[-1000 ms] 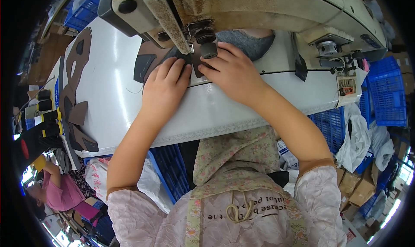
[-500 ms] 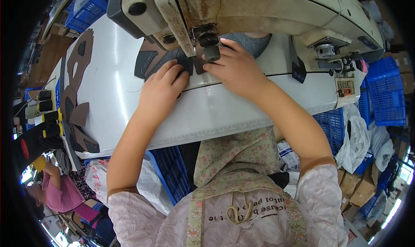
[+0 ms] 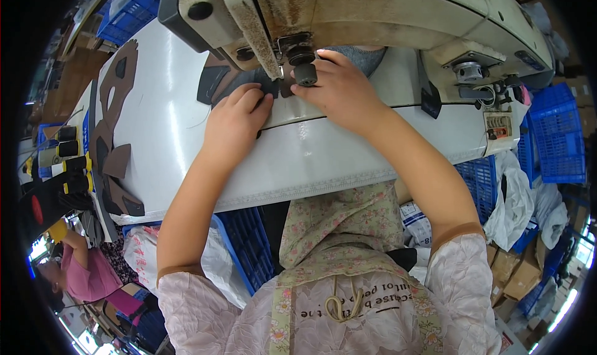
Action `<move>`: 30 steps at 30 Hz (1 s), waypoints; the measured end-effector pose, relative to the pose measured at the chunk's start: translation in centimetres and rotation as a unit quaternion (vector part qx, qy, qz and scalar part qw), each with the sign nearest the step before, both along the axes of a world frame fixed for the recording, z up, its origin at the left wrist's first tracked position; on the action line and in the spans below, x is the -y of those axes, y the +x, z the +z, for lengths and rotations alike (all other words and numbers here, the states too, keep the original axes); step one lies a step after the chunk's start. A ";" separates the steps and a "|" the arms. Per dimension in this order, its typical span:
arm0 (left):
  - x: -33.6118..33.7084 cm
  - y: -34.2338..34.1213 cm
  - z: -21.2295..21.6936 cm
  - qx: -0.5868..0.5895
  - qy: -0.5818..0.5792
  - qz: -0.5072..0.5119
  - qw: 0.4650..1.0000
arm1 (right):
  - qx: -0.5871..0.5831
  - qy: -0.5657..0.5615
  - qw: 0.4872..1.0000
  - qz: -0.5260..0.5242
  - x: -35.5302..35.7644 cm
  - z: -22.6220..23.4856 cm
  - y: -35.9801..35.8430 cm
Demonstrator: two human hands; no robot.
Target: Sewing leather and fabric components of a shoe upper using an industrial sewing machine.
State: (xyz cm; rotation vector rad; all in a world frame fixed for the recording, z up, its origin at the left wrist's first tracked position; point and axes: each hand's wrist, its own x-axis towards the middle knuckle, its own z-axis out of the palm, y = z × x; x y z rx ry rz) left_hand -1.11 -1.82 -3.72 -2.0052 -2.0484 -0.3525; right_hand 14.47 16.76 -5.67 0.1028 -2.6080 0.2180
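Under the head of a sewing machine [image 3: 283, 10] lies a brown and dark grey shoe-upper piece [image 3: 214, 81], partly hidden by the machine and my fingers. My left hand [image 3: 233, 122] is closed on its near edge, left of the needle, with fingers bent and close together. To the right of the needle, my right hand [image 3: 345, 94] rests over the work, its fingers outstretched around the dark round knob [image 3: 305, 74]. Grey fabric [image 3: 357, 58] shows beyond that hand. Whatever lies beneath my palms is hidden.
Brown cut pieces [image 3: 116, 162] lie along the white table's [image 3: 165, 137] left edge. Thread spools [image 3: 73, 165] stand beyond it. A dark scrap [image 3: 430, 100] sits by the machine's base. Blue crates [image 3: 556, 131] are at the right. A person in pink [image 3: 90, 274] sits at the lower left.
The shoe-upper piece has shifted slightly away from me under the needle. My left hand has slid a little with it; my right hand is slightly farther in.
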 end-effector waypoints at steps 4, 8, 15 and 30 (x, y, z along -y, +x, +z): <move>-0.2 -0.4 -0.4 0.007 0.023 -0.004 1.000 | -0.014 0.005 1.000 -0.006 0.0 0.2 -0.4; -0.5 -0.7 -0.6 0.006 0.034 -0.013 0.999 | -0.013 -0.001 1.000 -0.011 -0.1 0.3 -0.9; -1.2 -0.7 -0.9 0.005 0.038 0.001 0.999 | -0.025 -0.008 0.999 -0.031 -0.3 -0.2 -1.4; -2.5 -1.7 -1.7 0.040 0.062 0.034 0.997 | -0.036 -0.017 0.997 -0.065 -0.8 -0.3 -2.5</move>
